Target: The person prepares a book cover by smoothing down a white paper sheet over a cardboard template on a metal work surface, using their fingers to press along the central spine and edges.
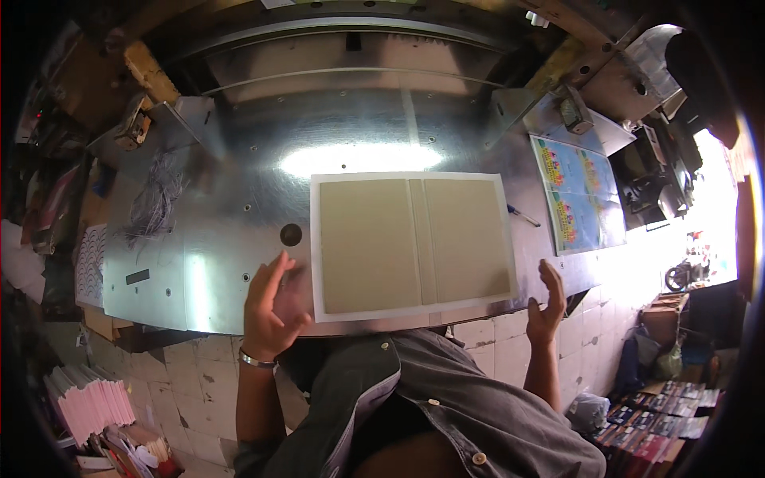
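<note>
On the metal table [239,231] lies a book cover case [366,247]: two tan boards with a narrow spine strip [423,239] between them, on a white sheet whose margin shows all round. My left hand [272,309], with a metal bracelet at the wrist, is raised just beside the sheet's left edge, fingers stretched out and thumb apart. Off the sheet's lower right corner, my right hand [547,304] is also lifted, fingers extended and thumb apart. Neither hand holds anything, and both look apart from the boards.
A pen [523,215] lies right of the sheet. Farther right are blue printed sheets [580,195]. A tangle of thin cord [157,195] sits on the table's left. The machine's metal bar [351,72] spans the back. Pink paper stacks [92,402] stand at lower left.
</note>
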`<state>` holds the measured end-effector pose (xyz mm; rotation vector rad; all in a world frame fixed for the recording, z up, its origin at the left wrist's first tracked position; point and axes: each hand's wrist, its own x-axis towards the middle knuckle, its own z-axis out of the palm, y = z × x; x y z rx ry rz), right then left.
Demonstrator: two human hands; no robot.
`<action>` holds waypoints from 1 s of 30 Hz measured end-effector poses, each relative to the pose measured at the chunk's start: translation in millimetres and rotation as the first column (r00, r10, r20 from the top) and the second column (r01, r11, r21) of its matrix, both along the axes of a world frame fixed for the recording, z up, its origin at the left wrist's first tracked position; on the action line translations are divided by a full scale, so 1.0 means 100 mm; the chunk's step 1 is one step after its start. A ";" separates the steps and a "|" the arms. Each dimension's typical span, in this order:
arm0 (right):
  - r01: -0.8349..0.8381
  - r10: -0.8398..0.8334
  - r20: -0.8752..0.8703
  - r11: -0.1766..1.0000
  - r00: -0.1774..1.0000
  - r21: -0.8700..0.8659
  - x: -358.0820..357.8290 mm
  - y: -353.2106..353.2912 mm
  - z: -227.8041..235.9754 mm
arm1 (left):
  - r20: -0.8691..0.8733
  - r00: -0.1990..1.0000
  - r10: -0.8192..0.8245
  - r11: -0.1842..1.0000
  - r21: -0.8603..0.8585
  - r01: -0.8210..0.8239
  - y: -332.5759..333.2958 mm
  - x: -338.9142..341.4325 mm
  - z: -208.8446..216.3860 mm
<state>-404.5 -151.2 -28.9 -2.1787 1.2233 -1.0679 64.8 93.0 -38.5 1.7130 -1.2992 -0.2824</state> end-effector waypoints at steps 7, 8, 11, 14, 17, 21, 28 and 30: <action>-0.211 0.197 -0.101 0.965 0.975 -0.156 0.83 -0.06 0.79 | 0.246 0.969 0.024 0.999 -0.040 -0.014 -0.38 0.07 0.30; -0.305 0.293 -0.106 0.944 0.950 -0.124 1.00 -0.05 0.85 | 0.263 0.963 0.052 0.997 -0.063 -0.037 -0.41 0.09 0.29; -0.469 0.439 -0.208 0.875 0.874 -0.123 1.39 0.00 0.87 | 0.216 0.973 0.081 0.994 -0.090 -0.063 -0.48 0.10 0.29; -0.535 0.499 -0.254 0.839 0.829 -0.098 1.61 0.05 0.83 | 0.162 0.984 0.074 0.995 -0.083 -0.061 -0.53 0.06 0.29; -0.578 0.537 -0.276 0.811 0.797 -0.092 1.75 0.06 0.78 | 0.184 0.981 0.056 0.996 -0.077 -0.043 -0.54 0.03 0.29; -0.585 0.540 -0.282 0.804 0.793 -0.106 1.84 0.04 0.70 | 0.190 0.981 0.037 0.998 -0.055 -0.027 -0.55 -0.01 0.28; -0.549 0.514 -0.272 0.833 0.813 -0.065 1.84 0.05 0.58 | 0.303 0.953 -0.001 1.000 -0.026 0.009 -0.54 -0.06 0.32; -0.548 0.512 -0.279 0.835 0.812 -0.061 1.82 0.06 0.55 | 0.315 0.949 -0.003 1.000 -0.022 0.010 -0.54 -0.08 0.32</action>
